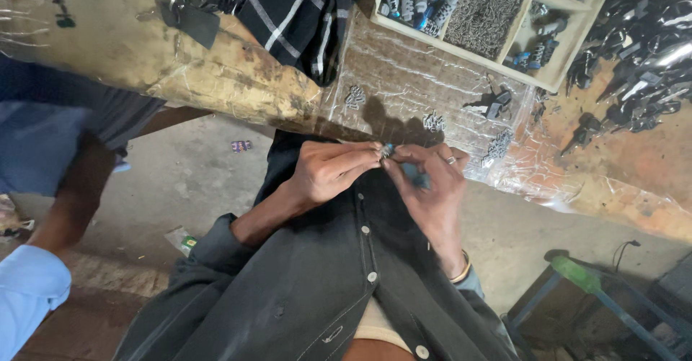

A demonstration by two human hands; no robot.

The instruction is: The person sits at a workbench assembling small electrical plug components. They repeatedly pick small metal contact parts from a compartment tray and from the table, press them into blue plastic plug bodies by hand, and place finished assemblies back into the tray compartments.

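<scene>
Assembly is mid-step: your left hand [328, 170] and right hand [432, 184] both pinch one small blue-and-metal part [387, 150] at the near table [238, 87] edge. Four small metal clusters [434, 121] lie loose on the plastic sheet; a divided tray [461, 47] far right holds uncountable stock.

A worn wooden tabletop [238, 87] is covered in part by a clear plastic sheet [404, 80]. On it rest a white divided tray [497, 22] of small metal parts, a dark checked cloth [295, 15], loose clusters of little metal pieces [434, 121], and a heap of black parts [634, 51] at the right edge.
</scene>
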